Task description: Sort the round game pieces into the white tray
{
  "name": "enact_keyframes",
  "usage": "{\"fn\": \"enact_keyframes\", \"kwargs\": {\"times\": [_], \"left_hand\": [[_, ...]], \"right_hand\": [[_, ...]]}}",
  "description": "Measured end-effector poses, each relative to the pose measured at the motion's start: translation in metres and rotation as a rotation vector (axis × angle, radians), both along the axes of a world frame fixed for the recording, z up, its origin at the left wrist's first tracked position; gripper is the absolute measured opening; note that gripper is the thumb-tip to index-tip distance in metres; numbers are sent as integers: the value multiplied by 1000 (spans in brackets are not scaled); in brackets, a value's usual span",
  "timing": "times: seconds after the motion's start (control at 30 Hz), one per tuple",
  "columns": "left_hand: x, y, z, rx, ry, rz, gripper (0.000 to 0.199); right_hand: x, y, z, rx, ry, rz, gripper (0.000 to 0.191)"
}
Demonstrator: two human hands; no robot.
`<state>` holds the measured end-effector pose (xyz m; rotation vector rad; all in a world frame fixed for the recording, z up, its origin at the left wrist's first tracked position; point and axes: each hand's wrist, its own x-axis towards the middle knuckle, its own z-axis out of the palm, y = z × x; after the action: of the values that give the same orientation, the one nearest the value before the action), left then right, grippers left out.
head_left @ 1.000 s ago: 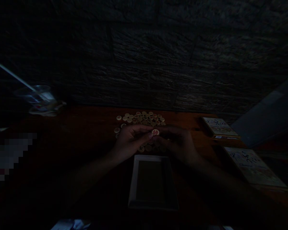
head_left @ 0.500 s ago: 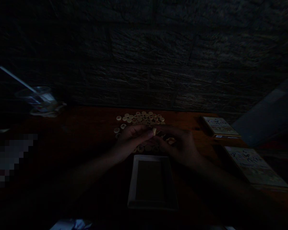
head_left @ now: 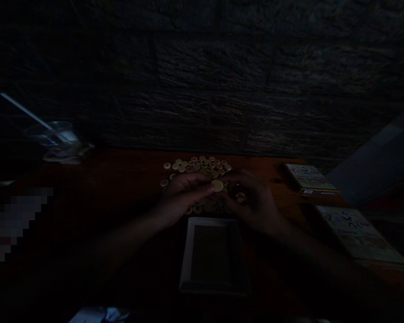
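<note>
One pale round piece (head_left: 217,185), plain face showing, sits just below the frame's centre, pinched between the thumb and fingers of the left hand (head_left: 185,194). The right hand (head_left: 254,197) curls beside it, thumb and forefinger parted; whether they touch it, I cannot tell. Other pieces (head_left: 182,168) lie loose around both hands. Lower centre, a shallow box (head_left: 186,264) shows its dark floor; at left, a clear cup (head_left: 50,135) holds a straw (head_left: 25,111).

You can't read any of the dim lettering on the boxes (head_left: 360,233) by the table's (head_left: 134,170) right edge or on the round pieces (head_left: 197,208).
</note>
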<state>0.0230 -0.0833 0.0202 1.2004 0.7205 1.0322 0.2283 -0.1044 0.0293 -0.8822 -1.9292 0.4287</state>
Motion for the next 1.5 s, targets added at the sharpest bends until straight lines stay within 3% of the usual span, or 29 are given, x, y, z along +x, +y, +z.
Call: {"fn": "enact_keyframes", "kwargs": {"times": [0.33, 0.5, 0.73, 1.13, 1.37, 1.5], "left_hand": [[-2, 0, -2, 95, 71, 87, 31], [-2, -5, 4, 195, 118, 103, 30], [0, -6, 2, 288, 162, 103, 22], [0, -4, 2, 305, 132, 140, 24], [-3, -2, 4, 199, 68, 126, 24], [-2, -1, 2, 163, 60, 99, 20]], "right_hand": [[-5, 1, -8, -336, 215, 97, 29], [-9, 0, -5, -369, 308, 82, 25], [-12, 1, -2, -428, 368, 70, 24], [-10, 2, -5, -442, 369, 80, 19], [-8, 3, -6, -299, 279, 137, 33], [-7, 3, -7, -196, 221, 104, 28]]}}
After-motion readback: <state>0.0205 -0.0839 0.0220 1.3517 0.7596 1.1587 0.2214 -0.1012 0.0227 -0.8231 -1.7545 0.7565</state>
